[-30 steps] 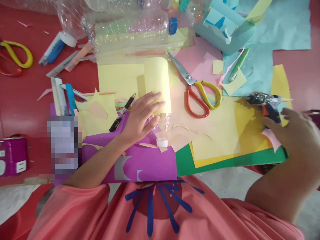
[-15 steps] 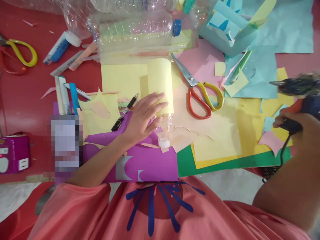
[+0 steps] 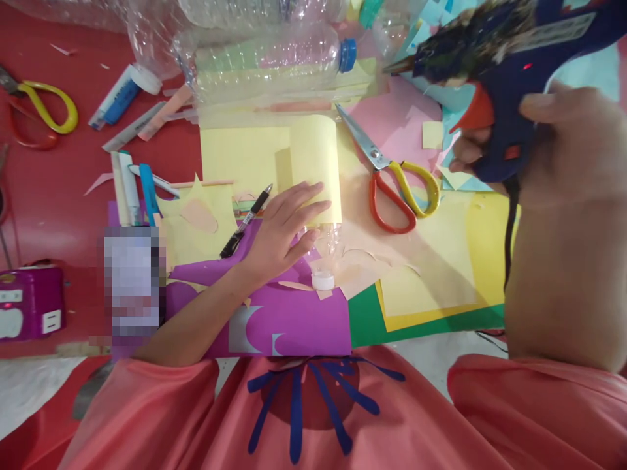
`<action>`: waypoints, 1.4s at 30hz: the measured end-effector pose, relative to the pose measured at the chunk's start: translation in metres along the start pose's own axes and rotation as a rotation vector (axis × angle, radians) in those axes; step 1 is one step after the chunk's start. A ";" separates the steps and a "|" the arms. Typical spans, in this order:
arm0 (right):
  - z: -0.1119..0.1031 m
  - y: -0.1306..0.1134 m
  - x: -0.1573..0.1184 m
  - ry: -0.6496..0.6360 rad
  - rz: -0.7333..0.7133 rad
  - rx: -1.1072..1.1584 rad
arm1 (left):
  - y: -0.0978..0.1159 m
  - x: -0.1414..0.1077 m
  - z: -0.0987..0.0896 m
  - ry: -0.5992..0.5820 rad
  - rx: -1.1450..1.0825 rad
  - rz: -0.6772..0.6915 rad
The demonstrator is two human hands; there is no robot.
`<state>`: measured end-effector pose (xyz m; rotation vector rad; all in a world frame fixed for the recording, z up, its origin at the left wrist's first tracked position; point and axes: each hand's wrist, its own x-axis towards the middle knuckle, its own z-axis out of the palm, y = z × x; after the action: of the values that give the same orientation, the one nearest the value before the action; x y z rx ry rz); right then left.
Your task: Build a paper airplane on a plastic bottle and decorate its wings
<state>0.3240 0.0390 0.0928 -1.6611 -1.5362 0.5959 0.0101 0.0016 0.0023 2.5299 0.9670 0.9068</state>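
In my right hand (image 3: 553,143) is a dark blue hot glue gun (image 3: 509,98) with an orange trigger, fingers wrapped round its handle. Its nozzle points left, in the air over the upper right of the table. A small red light glows on its side. My left hand (image 3: 289,228) lies with its fingers stretched and apart on a clear plastic bottle (image 3: 330,241) wrapped in pale yellow paper (image 3: 316,156). The bottle is on its side, with its white cap (image 3: 323,280) toward me. Right of it lie open scissors (image 3: 376,156) with red and yellow handles.
Clear plastic bottles (image 3: 264,62) lie along the back. A black pen (image 3: 245,222) is left of my hand, near markers (image 3: 128,189) and a phone (image 3: 132,281). Purple paper (image 3: 304,320) spreads in front. Another pair of scissors (image 3: 49,108) lies far left. The gun's cord (image 3: 510,241) hangs down.
My right hand has brought the glue gun up and to the left, from the right edge to above the blue papers. My left hand and the wrapped bottle stay in place.
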 end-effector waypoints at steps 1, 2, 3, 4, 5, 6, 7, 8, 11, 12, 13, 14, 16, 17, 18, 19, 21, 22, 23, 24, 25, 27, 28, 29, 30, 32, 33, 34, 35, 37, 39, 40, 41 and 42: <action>0.004 -0.004 0.004 -0.031 -0.005 0.023 | 0.000 0.000 0.000 0.000 0.000 -0.001; 0.009 -0.009 0.006 -0.066 -0.005 0.052 | 0.000 0.000 0.000 0.001 -0.002 -0.001; 0.014 -0.014 0.007 -0.108 0.001 0.087 | 0.000 0.000 0.000 0.005 -0.005 0.000; 0.018 -0.020 0.008 -0.156 0.011 0.128 | 0.001 0.000 0.000 0.010 -0.010 0.002; 0.023 -0.027 0.007 -0.204 0.032 0.180 | 0.001 -0.001 0.000 0.016 -0.016 0.005; 0.027 -0.033 0.007 -0.250 0.067 0.231 | 0.001 0.000 0.000 0.020 -0.020 0.008; 0.031 -0.040 0.006 -0.284 0.110 0.279 | 0.001 0.000 0.000 0.022 -0.022 0.012; 0.035 -0.046 0.005 -0.299 0.159 0.315 | 0.001 0.000 0.000 0.018 -0.020 0.013; 0.044 -0.059 0.003 -0.280 0.222 0.265 | 0.000 0.000 -0.001 0.010 -0.002 0.010; 0.047 -0.061 0.003 -0.272 0.233 0.248 | 0.000 0.000 -0.001 0.012 0.000 0.011; 0.049 -0.062 0.003 -0.264 0.237 0.243 | 0.000 0.000 -0.001 0.018 -0.001 0.014; 0.050 -0.062 0.003 -0.258 0.245 0.246 | 0.000 0.000 -0.001 0.024 -0.005 0.017; 0.051 -0.059 0.002 -0.244 0.241 0.267 | 0.000 0.000 -0.001 0.027 -0.018 0.022; 0.052 -0.057 0.002 -0.235 0.234 0.277 | 0.000 -0.001 -0.001 0.022 -0.024 0.021; 0.052 -0.055 0.001 -0.229 0.231 0.284 | 0.000 -0.001 -0.001 0.015 -0.030 0.018; 0.052 -0.052 0.000 -0.231 0.233 0.289 | 0.000 -0.001 -0.001 0.005 -0.035 0.016; 0.053 -0.050 -0.002 -0.256 0.237 0.288 | 0.001 -0.001 -0.001 -0.012 -0.043 0.004; 0.054 -0.049 -0.003 -0.272 0.244 0.282 | 0.001 -0.001 -0.001 -0.018 -0.047 -0.002; 0.056 -0.049 -0.004 -0.287 0.252 0.276 | 0.001 -0.001 -0.002 -0.022 -0.053 -0.007; 0.058 -0.049 -0.005 -0.292 0.261 0.274 | 0.002 -0.001 -0.002 -0.024 -0.059 -0.008; 0.060 -0.049 -0.006 -0.292 0.272 0.273 | 0.002 -0.001 -0.002 -0.023 -0.064 -0.007; 0.065 -0.048 -0.007 -0.267 0.304 0.284 | 0.002 -0.002 -0.001 -0.022 -0.067 -0.003; 0.067 -0.047 -0.008 -0.256 0.311 0.297 | 0.003 -0.002 -0.001 -0.024 -0.067 -0.002; 0.069 -0.046 -0.008 -0.253 0.312 0.312 | 0.003 -0.002 -0.001 -0.031 -0.066 -0.002; 0.070 -0.044 -0.009 -0.250 0.307 0.330 | 0.003 -0.002 -0.002 -0.042 -0.066 -0.003; 0.072 -0.041 -0.010 -0.251 0.289 0.364 | 0.002 -0.001 -0.002 -0.070 -0.074 0.000; 0.073 -0.040 -0.010 -0.252 0.285 0.373 | 0.002 -0.001 -0.003 -0.083 -0.079 0.003; 0.073 -0.039 -0.010 -0.254 0.289 0.376 | 0.002 -0.001 -0.003 -0.096 -0.084 0.004; 0.073 -0.039 -0.010 -0.256 0.295 0.376 | 0.002 -0.002 -0.004 -0.108 -0.090 0.005; 0.074 -0.039 -0.010 -0.266 0.312 0.364 | 0.001 -0.002 -0.004 -0.131 -0.097 0.003; 0.074 -0.040 -0.009 -0.269 0.331 0.358 | 0.001 -0.002 -0.005 -0.145 -0.099 -0.004; 0.074 -0.040 -0.009 -0.269 0.338 0.359 | 0.001 -0.002 -0.005 -0.145 -0.099 -0.002; 0.074 -0.040 -0.009 -0.272 0.343 0.363 | 0.001 -0.002 -0.005 -0.143 -0.100 0.001; 0.074 -0.040 -0.009 -0.279 0.345 0.366 | 0.001 -0.002 -0.005 -0.140 -0.101 0.003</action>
<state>0.2406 0.0456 0.0798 -1.6093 -1.2318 1.2584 0.0069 -0.0003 0.0056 2.4727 0.8544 0.7485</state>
